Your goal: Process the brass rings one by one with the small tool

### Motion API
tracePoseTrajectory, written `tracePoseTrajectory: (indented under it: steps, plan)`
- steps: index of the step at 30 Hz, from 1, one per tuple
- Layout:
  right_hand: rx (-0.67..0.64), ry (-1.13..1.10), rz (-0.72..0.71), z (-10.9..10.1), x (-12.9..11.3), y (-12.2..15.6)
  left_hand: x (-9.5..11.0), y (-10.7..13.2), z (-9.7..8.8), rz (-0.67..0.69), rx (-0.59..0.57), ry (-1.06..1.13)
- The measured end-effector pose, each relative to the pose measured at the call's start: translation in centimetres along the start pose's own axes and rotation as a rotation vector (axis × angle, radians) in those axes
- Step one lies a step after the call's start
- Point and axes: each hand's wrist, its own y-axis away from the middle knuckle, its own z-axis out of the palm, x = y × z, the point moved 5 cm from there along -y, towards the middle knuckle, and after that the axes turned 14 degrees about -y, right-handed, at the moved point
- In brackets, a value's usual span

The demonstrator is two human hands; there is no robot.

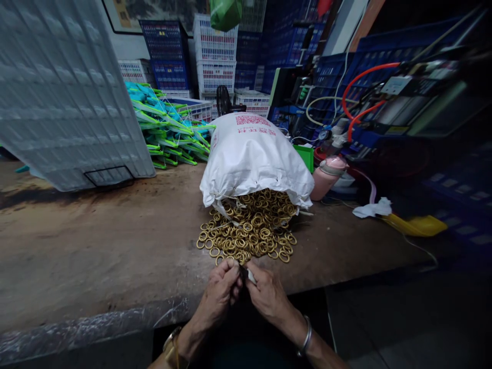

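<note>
My left hand (219, 292) and my right hand (267, 294) meet at the near edge of the workbench (96, 246), fingers pinched together around a small dark and white piece (246, 274) that I cannot make out. Just beyond my fingertips lies a pile of brass-coloured rings (248, 233), spilling from the open mouth of a white woven sack (249, 156) lying on its side. A watch sits on my left wrist and a bangle on my right.
A grey slatted crate (65, 92) leans at the left. Green and blue items (169, 128) are stacked behind. A pink bottle (328, 177), a yellow scoop (417, 224) and machinery with red hoses (361, 97) stand at the right. Stacked baskets (215, 56) fill the back.
</note>
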Motion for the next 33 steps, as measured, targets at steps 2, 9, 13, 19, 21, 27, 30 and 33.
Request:
tracePoseTrajectory:
  steps: [2, 9, 13, 19, 21, 27, 30, 33]
  plan:
    - [-0.02, 0.057, 0.008, 0.2, 0.0, 0.2, -0.1, -0.1, 0.0, -0.002, 0.001, -0.01]
    - [-0.023, 0.124, -0.005, -0.2, -0.3, 0.0, 0.2, -0.1, 0.0, -0.022, 0.041, -0.112]
    - [-0.017, 0.136, 0.015, -0.4, -0.4, -0.2, 0.7, 0.0, 0.2, 0.007, 0.053, -0.17]
    - [-0.093, 0.103, 0.008, -0.5, -0.6, -0.4, 1.2, 0.8, 0.0, 0.06, 0.053, -0.169]
    - [-0.056, 0.164, 0.052, -1.2, 0.1, -0.7, 1.6, 1.5, 0.0, 0.072, 0.037, -0.163]
    - [0.15, 0.279, 0.145, -3.6, 2.5, -1.0, 3.1, 2.2, -0.3, 0.043, -0.033, 0.142]
    - [0.16, 0.267, 0.1, -3.2, 2.2, -0.6, 3.0, 1.3, -1.2, 0.013, 0.01, 0.284]
    - [0.117, 0.247, 0.053, -2.0, 1.7, -0.4, 2.4, 0.8, -1.9, 0.012, 0.047, 0.309]
